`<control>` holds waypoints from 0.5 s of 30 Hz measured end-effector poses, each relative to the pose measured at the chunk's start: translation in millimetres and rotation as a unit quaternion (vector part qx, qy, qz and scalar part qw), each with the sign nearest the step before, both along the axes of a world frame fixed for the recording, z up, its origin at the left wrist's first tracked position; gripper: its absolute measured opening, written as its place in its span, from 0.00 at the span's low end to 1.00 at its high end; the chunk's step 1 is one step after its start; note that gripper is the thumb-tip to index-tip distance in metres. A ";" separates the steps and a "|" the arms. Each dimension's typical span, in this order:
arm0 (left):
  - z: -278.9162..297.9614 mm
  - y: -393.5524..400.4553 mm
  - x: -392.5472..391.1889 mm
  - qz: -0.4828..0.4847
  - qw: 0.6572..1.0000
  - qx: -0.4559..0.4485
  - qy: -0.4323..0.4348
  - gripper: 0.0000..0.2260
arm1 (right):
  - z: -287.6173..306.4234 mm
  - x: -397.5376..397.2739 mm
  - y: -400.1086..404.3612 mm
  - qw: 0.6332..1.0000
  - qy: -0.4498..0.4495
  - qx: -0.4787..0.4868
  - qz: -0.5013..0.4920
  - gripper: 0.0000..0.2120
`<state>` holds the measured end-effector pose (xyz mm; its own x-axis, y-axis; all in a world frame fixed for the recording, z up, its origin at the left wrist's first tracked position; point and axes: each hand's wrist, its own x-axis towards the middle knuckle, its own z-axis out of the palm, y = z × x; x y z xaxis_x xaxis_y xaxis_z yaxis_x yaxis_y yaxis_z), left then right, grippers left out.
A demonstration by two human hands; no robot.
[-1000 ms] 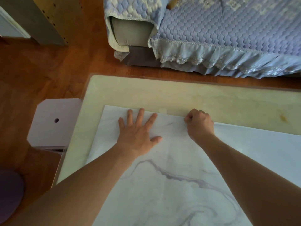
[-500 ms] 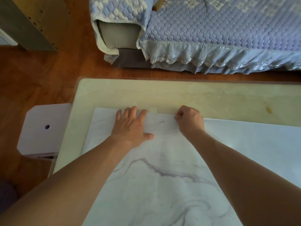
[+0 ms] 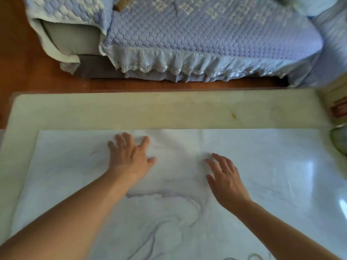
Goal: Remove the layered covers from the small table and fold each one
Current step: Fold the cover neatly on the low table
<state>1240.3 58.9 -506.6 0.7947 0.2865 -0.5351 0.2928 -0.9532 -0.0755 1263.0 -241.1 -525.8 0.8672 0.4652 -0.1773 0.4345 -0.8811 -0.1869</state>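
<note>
The cover point(image 3: 187, 212) lies flat on the table point(image 3: 150, 111), leaving a bare strip along the left and far edges. The left hand point(image 3: 129, 156) presses flat near the cover's far edge, fingers spread. The right hand point(image 3: 225, 177) rests beside it, fingers straight, gripping nothing.

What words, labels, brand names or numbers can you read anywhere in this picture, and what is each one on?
No text can be read.
Red-brown label on the packet at the right edge, beside the table: blurred and cut off by the frame, unreadable.
Marble-pattern cover: grey veins only, no writing.
Quilted sofa cover: stitched pattern only, no writing.
</note>
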 end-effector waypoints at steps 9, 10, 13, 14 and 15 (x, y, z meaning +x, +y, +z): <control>0.1 -161.9 83.0 -0.094 0.983 -0.084 -0.131 0.35 | 17.4 129.7 -221.1 0.942 0.035 -0.054 -0.328 0.23; -5.1 -174.0 92.5 -0.090 0.985 -0.076 -0.122 0.37 | 15.4 141.8 -238.0 0.935 0.034 -0.048 -0.350 0.22; -17.3 -184.0 110.2 -0.050 0.993 -0.039 -0.099 0.42 | 10.2 170.8 -283.4 0.910 0.023 -0.042 -0.412 0.22; -17.3 -184.1 113.1 -0.041 0.994 -0.032 -0.094 0.42 | 9.4 178.8 -295.2 0.902 0.030 -0.038 -0.429 0.22; -15.7 -184.3 115.4 -0.038 0.995 -0.023 -0.092 0.42 | 8.3 185.4 -304.7 0.896 0.042 -0.028 -0.442 0.23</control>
<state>1355.6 -125.4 -522.4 0.8989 0.1999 -0.3899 0.2242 -0.9744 0.0173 1448.4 -545.7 -517.6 0.8752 -0.4077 -0.2604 -0.4503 -0.8833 -0.1305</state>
